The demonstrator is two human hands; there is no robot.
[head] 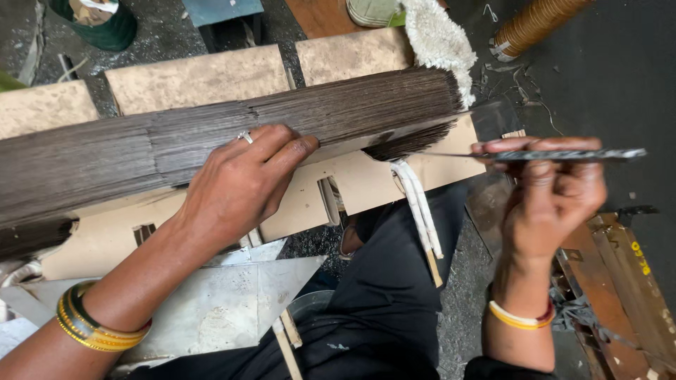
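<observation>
Two hands are at work over a long stack of thin dark metal sheets (pixel 211 137), packed edge-up and lying across pale cardboard-coloured pieces (pixel 197 77) in front of the person. The left hand (pixel 239 183), with a ring on one finger and yellow bangles (pixel 91 327) at the wrist, lies flat on the near side of the stack, fingers spread and pressed against the sheet edges; it grips nothing. The right hand (pixel 553 186), also wearing a bangle (pixel 520 318) at the wrist, is well apart from the left, off the right end of the stack. Its fingers are pinched closed on a single thin metal strip (pixel 542 155), held level and seen edge-on, its left tip pointing toward the fanned end of the stack.

Below the stack hang white cords (pixel 420 211) over the person's dark-trousered lap (pixel 384 295). A bent sheet of grey metal (pixel 232 302) lies at lower left. At upper right a coil of copper-coloured wire (pixel 531 24) rests on the dark floor, near a white fluffy cloth (pixel 436 39). A green container (pixel 98 21) stands at upper left.
</observation>
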